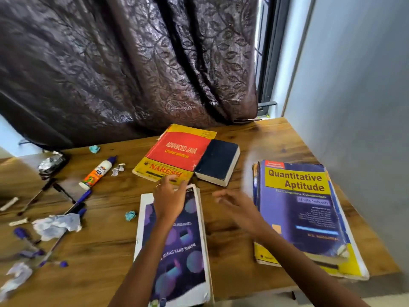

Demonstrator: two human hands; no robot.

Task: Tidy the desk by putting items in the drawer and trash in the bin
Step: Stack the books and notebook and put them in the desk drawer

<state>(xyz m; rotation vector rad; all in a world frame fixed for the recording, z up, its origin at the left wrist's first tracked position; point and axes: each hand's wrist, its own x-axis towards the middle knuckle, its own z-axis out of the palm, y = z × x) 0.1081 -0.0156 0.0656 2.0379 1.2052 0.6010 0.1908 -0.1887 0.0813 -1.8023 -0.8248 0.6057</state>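
My left hand (169, 199) lies on the top end of a purple-covered book (177, 251) in the middle of the wooden desk (106, 251), fingers reaching its far edge. My right hand (238, 208) hovers open and blurred between that book and the stack topped by the blue "Quantitative Aptitude" book (303, 209). Behind them lies a red and yellow "Advanced Java" book (177, 154) with a dark blue book (218, 161) against its right side. On the left lie a glue bottle (99, 171), several blue pens (77, 202) and crumpled paper (58, 224).
Small teal paper balls sit at the back (94, 149) and beside the purple book (130, 215). Crumpled foil (51, 163) lies at the far left. A dark curtain (132, 63) hangs behind the desk, and a grey wall (354, 96) bounds its right side.
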